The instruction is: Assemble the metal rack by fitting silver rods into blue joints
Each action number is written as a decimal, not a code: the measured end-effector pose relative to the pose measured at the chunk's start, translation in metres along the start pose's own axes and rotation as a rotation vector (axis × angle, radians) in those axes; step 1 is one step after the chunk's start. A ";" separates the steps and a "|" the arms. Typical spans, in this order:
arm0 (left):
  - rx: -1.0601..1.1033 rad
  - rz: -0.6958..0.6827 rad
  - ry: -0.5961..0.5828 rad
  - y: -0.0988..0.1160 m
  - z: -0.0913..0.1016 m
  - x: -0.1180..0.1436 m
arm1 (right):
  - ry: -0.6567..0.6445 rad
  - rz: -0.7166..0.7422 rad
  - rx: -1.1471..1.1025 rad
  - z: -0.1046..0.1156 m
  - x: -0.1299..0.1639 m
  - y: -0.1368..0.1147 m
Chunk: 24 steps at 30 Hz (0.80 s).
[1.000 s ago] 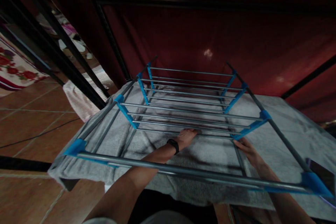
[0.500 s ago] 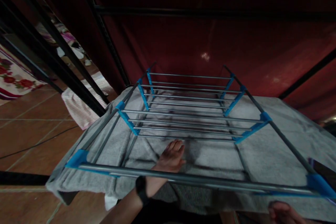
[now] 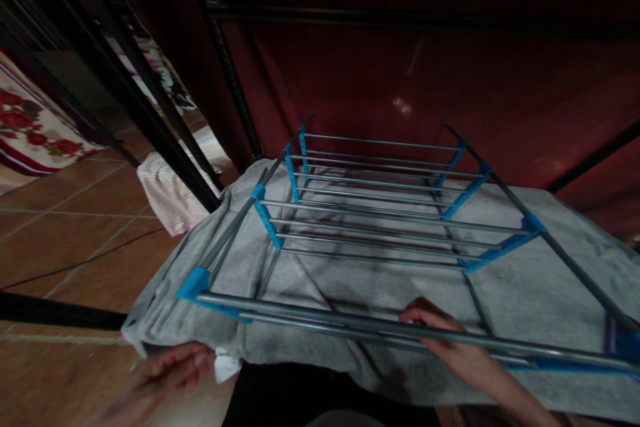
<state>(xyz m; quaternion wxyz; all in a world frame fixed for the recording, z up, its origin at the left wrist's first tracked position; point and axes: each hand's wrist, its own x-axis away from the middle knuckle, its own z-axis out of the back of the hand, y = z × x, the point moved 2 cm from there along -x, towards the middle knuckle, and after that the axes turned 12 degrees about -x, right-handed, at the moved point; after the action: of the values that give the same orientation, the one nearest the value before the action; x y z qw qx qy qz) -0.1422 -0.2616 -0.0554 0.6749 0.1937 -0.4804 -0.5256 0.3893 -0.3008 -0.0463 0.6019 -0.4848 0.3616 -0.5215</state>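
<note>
Metal rack (image 3: 395, 216) with blue brackets (image 3: 268, 223) sits on gray blanket (image 3: 575, 227), its near bar (image 3: 320, 315) running along the near edge, far end toward the back edge. My right hand (image 3: 436, 328) is partly behind that bar, fingers curled; can't tell if they grip anything. My left hand (image 3: 173, 370), blurred, is loosely open off the near-left corner, near a white scrap (image 3: 227, 366). Striped cloth (image 3: 173, 190) beyond the left edge, red sheet (image 3: 350, 87) behind the back edge.
</note>
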 end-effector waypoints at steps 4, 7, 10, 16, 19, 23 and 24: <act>0.268 -0.059 0.313 0.025 0.029 -0.054 | -0.025 0.127 0.088 -0.006 -0.050 0.003; 0.305 -0.216 0.153 0.060 0.008 -0.113 | -0.076 0.160 0.227 -0.024 -0.095 0.013; 0.125 -0.382 0.109 0.085 -0.025 -0.168 | -0.099 0.201 0.414 -0.050 -0.140 0.026; -0.128 -0.554 0.004 0.087 -0.074 -0.222 | -0.017 0.180 0.736 -0.090 -0.195 0.053; -0.213 -0.550 0.072 0.082 -0.081 -0.226 | -0.022 0.152 0.787 -0.094 -0.206 0.062; -0.284 -0.506 0.129 0.082 -0.081 -0.225 | -0.039 0.044 0.735 -0.090 -0.211 0.067; -0.290 -0.502 0.134 0.082 -0.081 -0.224 | -0.036 0.018 0.715 -0.089 -0.211 0.068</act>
<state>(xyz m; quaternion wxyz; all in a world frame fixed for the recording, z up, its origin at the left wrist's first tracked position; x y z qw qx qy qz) -0.0270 -0.0500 -0.1300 0.5748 0.2423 -0.2916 -0.7252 0.2835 -0.1134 -0.1501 0.7443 -0.2496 0.1498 -0.6011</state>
